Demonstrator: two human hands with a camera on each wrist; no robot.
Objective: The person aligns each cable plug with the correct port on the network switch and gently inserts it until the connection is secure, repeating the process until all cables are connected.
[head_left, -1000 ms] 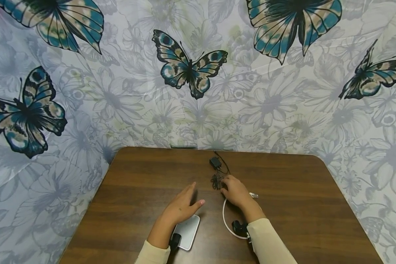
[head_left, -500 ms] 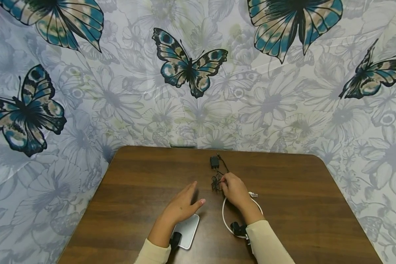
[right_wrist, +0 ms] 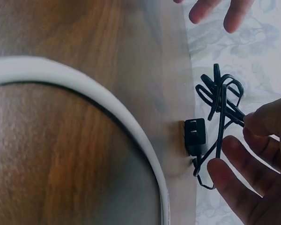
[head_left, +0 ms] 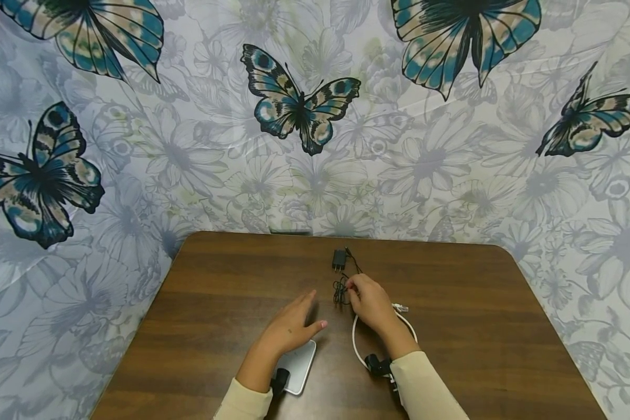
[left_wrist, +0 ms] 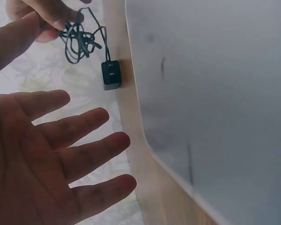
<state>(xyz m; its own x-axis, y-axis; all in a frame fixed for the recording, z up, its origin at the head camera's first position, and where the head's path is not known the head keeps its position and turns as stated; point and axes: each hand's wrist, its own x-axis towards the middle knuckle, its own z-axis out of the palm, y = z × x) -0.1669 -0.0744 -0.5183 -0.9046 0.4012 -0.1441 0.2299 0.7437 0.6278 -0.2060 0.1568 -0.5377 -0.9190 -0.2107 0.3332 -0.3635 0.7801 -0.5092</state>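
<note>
My right hand (head_left: pixel 373 304) pinches the bundled black cord (head_left: pixel 339 290) of a small black power adapter (head_left: pixel 339 259) between thumb and fingertips. The adapter rests near the far edge of the table, its two prongs facing me. In the right wrist view the coiled cord (right_wrist: pixel 220 98) stands out from the thumb and index finger, and a strand passes by the other fingers. My left hand (head_left: pixel 287 329) is held with its fingers straight and thumb spread, holding nothing. Below its wrist lies a flat silver device (head_left: pixel 301 364) with rounded corners, partly hidden by the hand and wrist camera.
A white cable (head_left: pixel 356 341) curves on the brown wooden table (head_left: pixel 467 326) under my right forearm, a clear plug (head_left: pixel 401 308) at its end. Behind the table's far edge hangs a butterfly-printed cloth (head_left: pixel 304 192).
The adapter has turned so its prongs point toward me, and the cord bundle has shifted slightly left with my right hand. My left hand has stayed nearly still.
</note>
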